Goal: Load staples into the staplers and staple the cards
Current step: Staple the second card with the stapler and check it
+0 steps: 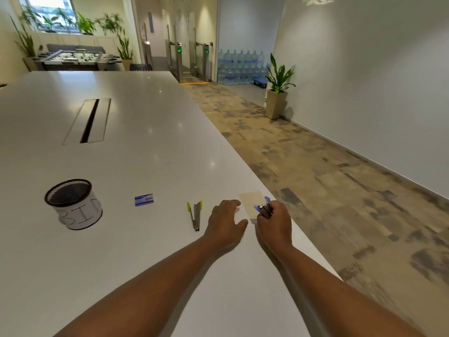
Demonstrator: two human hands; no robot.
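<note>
My right hand (274, 221) grips a blue stapler (263, 206) near the table's right edge, its tip over a beige card (251, 199) lying on the white table (145, 147). My left hand (224, 220) rests beside the card's left side, fingers spread and relaxed on the tabletop. A yellow stapler (195, 215) lies swung open on the table just left of my left hand. Further left sits a small blue staple box (144, 199).
A black mesh cup (73, 203) with a white label reading BIN stands at the left. A cable slot (88, 120) runs along the table's middle. The table's right edge drops to carpeted floor; a potted plant (278, 88) stands by the wall.
</note>
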